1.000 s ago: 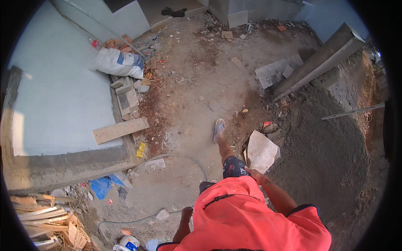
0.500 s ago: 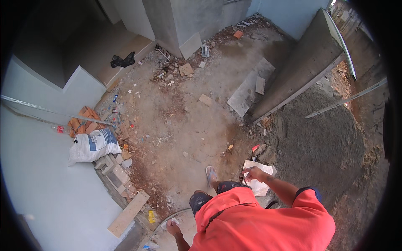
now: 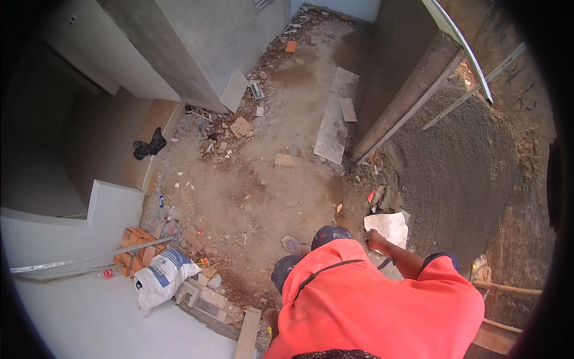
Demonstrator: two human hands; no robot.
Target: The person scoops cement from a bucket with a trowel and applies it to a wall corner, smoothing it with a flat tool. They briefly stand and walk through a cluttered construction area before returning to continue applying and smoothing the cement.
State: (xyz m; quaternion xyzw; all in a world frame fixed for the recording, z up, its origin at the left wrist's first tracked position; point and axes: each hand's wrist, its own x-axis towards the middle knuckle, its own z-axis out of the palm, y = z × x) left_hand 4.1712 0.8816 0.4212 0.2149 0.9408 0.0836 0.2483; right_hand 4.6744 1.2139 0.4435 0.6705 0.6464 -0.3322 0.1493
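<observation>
My right hand (image 3: 375,240) is low at the right, over the near-left part of a pale, flat sheet (image 3: 391,226). Its fingers look curled, and what they hold, if anything, is too small to make out. A dark strap-like strip (image 3: 384,263) shows just below that hand. Of my left hand (image 3: 271,317), only a shadowed patch appears beside the orange shirt, near a wooden board (image 3: 247,335); its fingers are hidden. My sandalled foot (image 3: 292,244) rests on the dusty ground ahead.
A large grey sand heap (image 3: 460,161) lies right, beside a standing wall slab (image 3: 409,90). At left are a white-and-blue sack (image 3: 164,276), orange bricks (image 3: 134,251) and a long metal bar (image 3: 78,263). A grey plank (image 3: 336,116) and rubble (image 3: 230,134) lie farther off.
The view has turned, and the sack and bricks now appear lower and farther right. My right hand's fingers have gone from extended to curled. My left hand has slipped mostly behind my body.
</observation>
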